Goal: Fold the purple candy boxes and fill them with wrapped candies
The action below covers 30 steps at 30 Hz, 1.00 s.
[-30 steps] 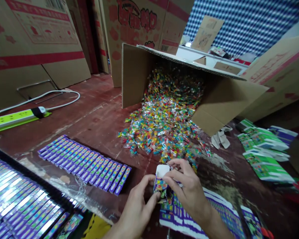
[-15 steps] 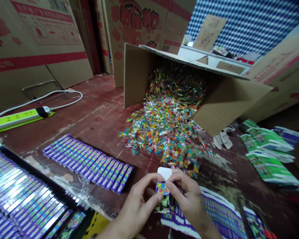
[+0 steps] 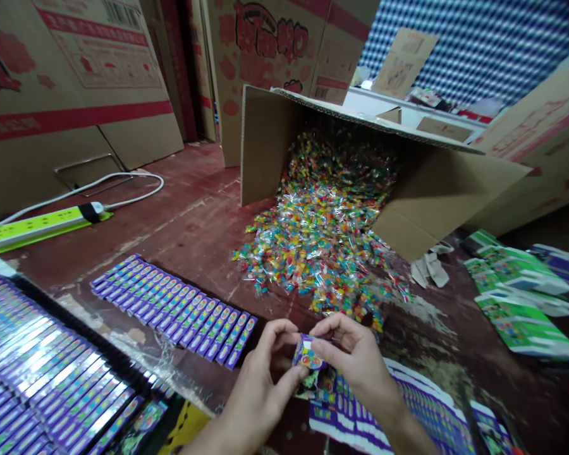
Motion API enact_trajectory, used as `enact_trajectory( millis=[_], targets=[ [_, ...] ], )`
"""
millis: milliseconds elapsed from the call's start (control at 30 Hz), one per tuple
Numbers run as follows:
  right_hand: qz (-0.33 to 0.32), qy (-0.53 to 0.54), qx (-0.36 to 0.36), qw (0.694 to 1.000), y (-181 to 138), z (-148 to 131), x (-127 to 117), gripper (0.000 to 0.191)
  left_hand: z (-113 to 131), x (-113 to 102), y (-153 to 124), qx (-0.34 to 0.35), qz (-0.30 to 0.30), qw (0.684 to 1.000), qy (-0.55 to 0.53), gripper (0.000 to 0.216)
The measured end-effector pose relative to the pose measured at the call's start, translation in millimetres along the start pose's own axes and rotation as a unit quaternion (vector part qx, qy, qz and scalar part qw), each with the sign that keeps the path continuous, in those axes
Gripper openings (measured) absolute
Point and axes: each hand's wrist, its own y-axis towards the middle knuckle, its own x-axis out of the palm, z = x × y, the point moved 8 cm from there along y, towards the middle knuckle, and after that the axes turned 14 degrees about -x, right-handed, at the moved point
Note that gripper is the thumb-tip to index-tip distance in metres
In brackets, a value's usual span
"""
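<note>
A small purple printed candy box (image 3: 308, 359) is held between both hands low in the middle of the view. My left hand (image 3: 270, 373) grips it from the left side, thumb across its front. From the right, my right hand (image 3: 353, 354) has its thumb on the top end, with the fingers curled behind. The top flap lies folded over and no white tab stands up. Below and right of my right hand, a fan of flat purple cartons (image 3: 427, 404) lies on the table, partly covered by the wrist.
Ahead, a tipped cardboard box (image 3: 431, 189) spills small clear packets of coloured candies (image 3: 313, 246). To the left are a row of purple boxes (image 3: 175, 306), a larger stack (image 3: 42, 366) and a power strip (image 3: 38, 224). Green cartons (image 3: 521, 316) lie at right.
The white flap that stood up from the candy box is now folded down, with my right thumb on the top. The view has shifted slightly left.
</note>
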Motion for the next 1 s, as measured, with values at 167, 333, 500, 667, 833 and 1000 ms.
enact_trajectory(
  millis=[167, 333, 500, 667, 833, 1000],
  targets=[
    [-0.020, 0.002, 0.017, 1.000, 7.3, -0.8, -1.8, 0.023, 5.9, 0.6, -5.5, 0.029, -0.012, 0.997, 0.066, 0.046],
    [-0.041, -0.092, -0.077, 0.992, 3.6, -23.9, 2.3, 0.022, 12.6, -3.8, -6.4, 0.044, -0.001, 0.993, 0.113, 0.043],
    [-0.142, -0.294, -0.188, 0.926, -9.7, -47.2, 19.1, 0.017, 16.4, -9.1, -7.6, 0.052, 0.023, 0.988, 0.147, 0.031],
    [-0.179, -0.492, -0.277, 0.806, -24.6, -45.6, 45.8, 0.079, 12.9, -15.1, -12.1, 0.053, 0.095, 0.976, 0.190, 0.040],
    [-0.182, -0.470, -0.229, 0.833, -23.9, -24.4, 72.9, 0.087, 6.8, -33.9, -16.1, 0.051, 0.145, 0.942, 0.299, 0.051],
    [-0.188, -0.398, -0.195, 0.876, -19.1, -7.1, 97.6, 0.091, 2.8, -54.9, -21.1, 0.065, 0.212, 0.882, 0.416, 0.059]
  ],
)
